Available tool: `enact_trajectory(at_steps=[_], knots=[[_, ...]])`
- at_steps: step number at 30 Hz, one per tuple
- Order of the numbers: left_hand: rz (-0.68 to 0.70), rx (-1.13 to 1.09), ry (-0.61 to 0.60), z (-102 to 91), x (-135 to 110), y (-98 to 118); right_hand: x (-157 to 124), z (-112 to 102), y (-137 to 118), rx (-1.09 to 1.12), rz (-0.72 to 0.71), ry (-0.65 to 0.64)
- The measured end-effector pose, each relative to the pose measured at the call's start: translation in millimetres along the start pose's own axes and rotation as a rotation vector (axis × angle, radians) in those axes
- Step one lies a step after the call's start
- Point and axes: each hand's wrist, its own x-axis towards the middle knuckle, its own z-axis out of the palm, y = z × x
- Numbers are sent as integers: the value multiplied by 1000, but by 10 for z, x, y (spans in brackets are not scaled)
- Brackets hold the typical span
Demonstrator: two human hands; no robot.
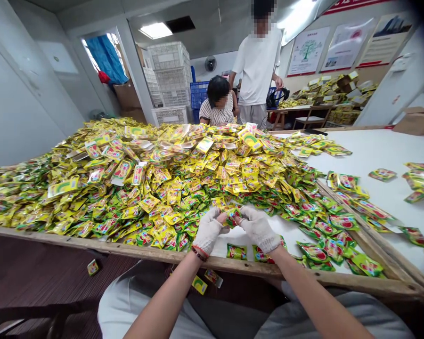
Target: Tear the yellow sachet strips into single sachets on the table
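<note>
Both my hands wear white knit gloves and meet over the near edge of a white table [374, 155]. My left hand [207, 231] and my right hand [258, 229] are closed together on a small stack of green-and-red sachets [233, 215] held between them. Just behind them spreads a huge heap of yellow and green sachets [134, 179]. A few loose sachets [236, 251] lie flat on the table under my hands.
A raised wooden rim [127, 248] borders the table. A second white table [392, 197] on the right carries scattered sachets. Across the heap one person sits and another stands in a white shirt [257, 66]. White crates [169, 70] and boxes stand behind. Fallen sachets [93, 267] lie on the floor.
</note>
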Motion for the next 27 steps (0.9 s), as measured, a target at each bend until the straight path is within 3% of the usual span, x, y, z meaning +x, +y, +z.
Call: enact_trajectory(at_steps=[4, 7, 11, 15, 18, 20, 22, 25, 27], knots=[[28, 85, 52, -30, 27, -51, -21, -16, 46, -8, -110, -20], [32, 132, 3, -54, 26, -88, -24, -30, 99, 27, -145, -86], [89, 232, -93, -70, 23, -80, -1, -38, 129, 101, -73, -154], [196, 279, -101, -45, 28, -60, 4, -11, 77, 88, -23, -94], [256, 279, -23, -6, 2, -109, -22, 48, 21, 93, -25, 15], [280, 391, 16, 7, -7, -152, -35, 95, 8, 146, 12, -40], [352, 658, 47, -26, 24, -133, -37, 130, 17, 210, 81, -156], [509, 1039, 184, -246, 179, 135, -39, 142, 43, 257, 209, -195], [556, 1128, 338, -530, 353, 459, -51, 140, 51, 254, 283, -156]])
